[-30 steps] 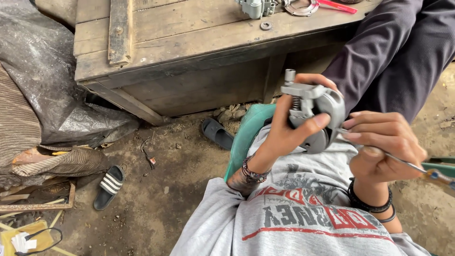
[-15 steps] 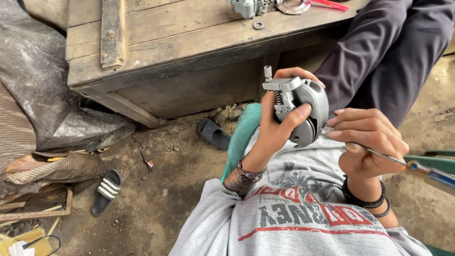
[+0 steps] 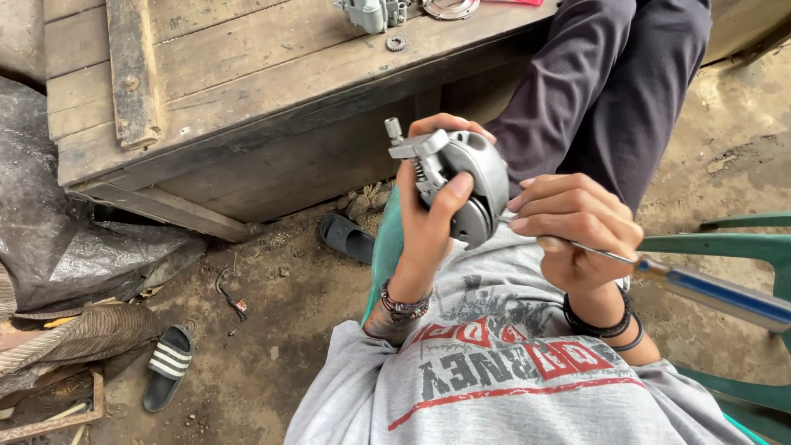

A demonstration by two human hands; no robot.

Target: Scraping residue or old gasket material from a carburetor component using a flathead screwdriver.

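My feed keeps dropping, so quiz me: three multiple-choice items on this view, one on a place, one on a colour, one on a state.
1. Where is the small loose gear?
A. on the wooden bench
B. on the dirt floor
C. in the lap

2. What colour is the screwdriver handle?
A. red
B. blue
C. yellow

3. How is the grey metal part supported?
A. lying on the bench
B. resting on the sandal
C. gripped in the left hand

Answers: 1 A, it lies on the bench planks. 2 B, the handle by the right hand is blue. 3 C, fingers wrap around it in the air.
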